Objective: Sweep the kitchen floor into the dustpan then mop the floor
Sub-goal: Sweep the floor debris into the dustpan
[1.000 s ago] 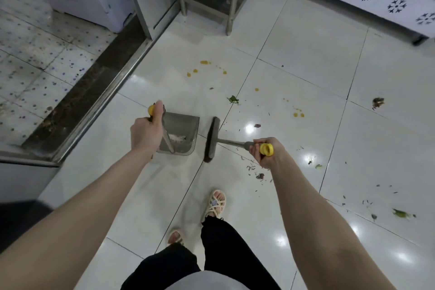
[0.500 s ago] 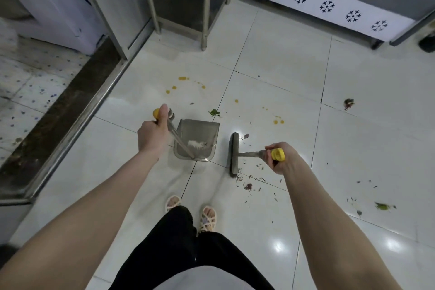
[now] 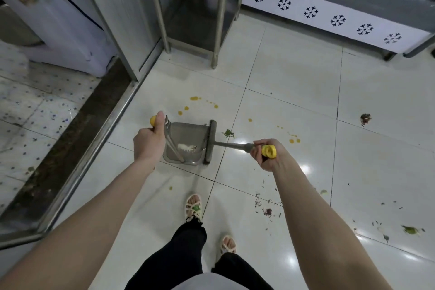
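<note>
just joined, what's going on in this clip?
A person is sweeping a tiled kitchen floor. The left hand grips the handle of the dustpan, which sits on the floor. The right hand grips the broom handle, and the broom head sits against the dustpan's mouth. A green leaf, orange spots and scattered scraps lie unswept on the tiles. No mop is in view.

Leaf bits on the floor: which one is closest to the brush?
The green leaf just beside the broom head; the other scraps lie much farther off.
</note>
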Demonstrator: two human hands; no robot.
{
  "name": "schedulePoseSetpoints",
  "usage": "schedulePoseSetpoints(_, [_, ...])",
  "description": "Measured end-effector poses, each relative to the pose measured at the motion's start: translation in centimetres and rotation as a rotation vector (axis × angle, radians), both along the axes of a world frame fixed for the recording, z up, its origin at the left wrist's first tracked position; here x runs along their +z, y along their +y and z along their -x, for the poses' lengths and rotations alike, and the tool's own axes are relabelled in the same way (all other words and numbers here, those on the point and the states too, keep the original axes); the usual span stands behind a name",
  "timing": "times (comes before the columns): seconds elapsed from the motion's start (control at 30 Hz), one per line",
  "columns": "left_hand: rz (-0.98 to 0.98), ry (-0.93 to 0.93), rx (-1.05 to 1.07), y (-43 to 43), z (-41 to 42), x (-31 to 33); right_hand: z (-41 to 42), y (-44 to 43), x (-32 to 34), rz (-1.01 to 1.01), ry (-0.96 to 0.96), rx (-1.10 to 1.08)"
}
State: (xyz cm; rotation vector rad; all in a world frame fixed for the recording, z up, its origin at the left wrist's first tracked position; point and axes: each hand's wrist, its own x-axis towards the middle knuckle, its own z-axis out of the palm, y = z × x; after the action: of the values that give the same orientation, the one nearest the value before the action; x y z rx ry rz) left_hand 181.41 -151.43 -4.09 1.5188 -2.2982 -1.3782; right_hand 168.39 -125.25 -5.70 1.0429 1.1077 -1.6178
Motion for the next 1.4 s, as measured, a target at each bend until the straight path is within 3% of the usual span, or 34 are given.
schedulePoseSetpoints(0.4, [0.091, -0.066, 0.001, -10.6, 5.0, -0.5, 4.3, -13.4, -4.4, 0.199, -0.124, -0.154])
schedulePoseSetpoints(0.6, [0.075, -0.079, 0.009, -12.0, 6.9, -0.8, 5.8, -14.8, -5.6, 0.158, -0.131, -0.210])
schedulePoseSetpoints(0.83, [0.006, -0.026, -0.030, -10.4, 8.3, -2.0, 6.4, -11.6, -5.2, -0.007, -0.081, -0.271])
schedulePoseSetpoints(1.4, [-0.052, -0.026, -0.301, 1.7, 12.4, -2.8, 2.1, 5.2, -1.1, -0.161, -0.058, -0.618])
